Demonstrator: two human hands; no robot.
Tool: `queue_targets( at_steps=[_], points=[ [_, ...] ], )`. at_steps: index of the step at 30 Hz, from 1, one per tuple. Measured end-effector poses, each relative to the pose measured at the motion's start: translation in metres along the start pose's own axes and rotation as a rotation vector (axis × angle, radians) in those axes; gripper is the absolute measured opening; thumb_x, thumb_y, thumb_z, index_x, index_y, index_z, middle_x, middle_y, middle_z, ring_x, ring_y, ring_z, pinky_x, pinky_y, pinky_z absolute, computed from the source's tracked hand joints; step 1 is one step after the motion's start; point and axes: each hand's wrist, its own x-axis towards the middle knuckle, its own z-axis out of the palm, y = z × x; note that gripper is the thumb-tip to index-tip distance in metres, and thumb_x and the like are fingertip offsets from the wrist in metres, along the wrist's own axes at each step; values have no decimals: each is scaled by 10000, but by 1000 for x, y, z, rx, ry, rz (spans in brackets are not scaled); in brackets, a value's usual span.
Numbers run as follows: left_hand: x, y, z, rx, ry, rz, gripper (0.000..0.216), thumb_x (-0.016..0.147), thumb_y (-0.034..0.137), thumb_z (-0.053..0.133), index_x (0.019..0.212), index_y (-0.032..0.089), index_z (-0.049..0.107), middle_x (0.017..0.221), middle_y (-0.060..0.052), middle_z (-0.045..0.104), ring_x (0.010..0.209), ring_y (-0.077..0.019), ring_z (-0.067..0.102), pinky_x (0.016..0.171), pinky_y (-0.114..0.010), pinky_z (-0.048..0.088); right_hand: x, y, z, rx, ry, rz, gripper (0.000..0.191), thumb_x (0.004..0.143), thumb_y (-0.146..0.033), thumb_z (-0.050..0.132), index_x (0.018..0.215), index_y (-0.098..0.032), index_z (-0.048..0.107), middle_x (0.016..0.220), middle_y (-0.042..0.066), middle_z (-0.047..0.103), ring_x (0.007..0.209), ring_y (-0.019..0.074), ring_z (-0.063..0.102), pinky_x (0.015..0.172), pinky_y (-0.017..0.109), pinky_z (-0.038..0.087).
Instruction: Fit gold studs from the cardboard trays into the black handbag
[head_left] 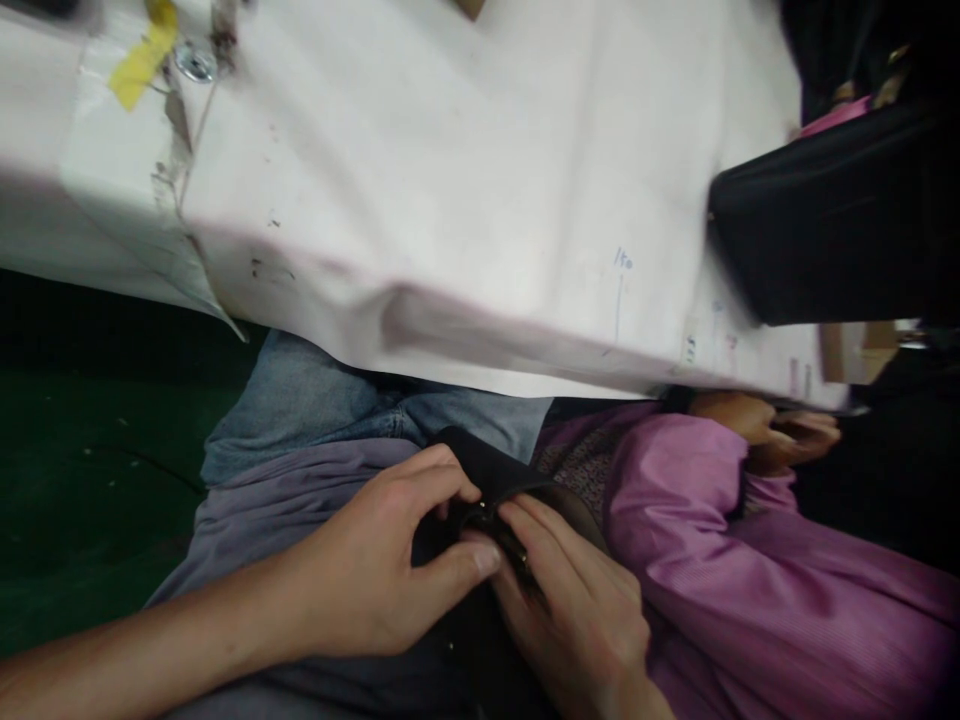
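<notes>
A black leather-like piece (491,462) lies curled over my lap, with small shiny metal spots near its folded edge. My left hand (397,550) comes in from the left; its thumb and fingers are closed on that edge. Facing it from the right, my right hand (574,600) has its fingers bent over the rim of the same piece and partly inside the fold. The fingertips of both hands are close together around the metal spots. Blur and my fingers hide the exact part between them.
A table (450,150) under white, wrinkled covering stands just beyond my knees. On its right are a black bag-like item (825,220) and a cardboard box (859,352). Yellow tape (146,55) and a metal disc (196,63) are at upper left. A co-worker's pink sleeve (675,490) is close on my right.
</notes>
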Motion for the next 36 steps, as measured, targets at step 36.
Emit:
queue_targets(
  at_steps=[36],
  points=[
    [-2,-5,2,120,93,-9,435,910,186,723,1325,247,607,1459,-81,570,1379,-269,557,1229,-454,492,16,4,9,-41,24,17,127,1076,-240,644,1138,-151,710,981,130,856,868,240,859,801,331,737]
  ],
)
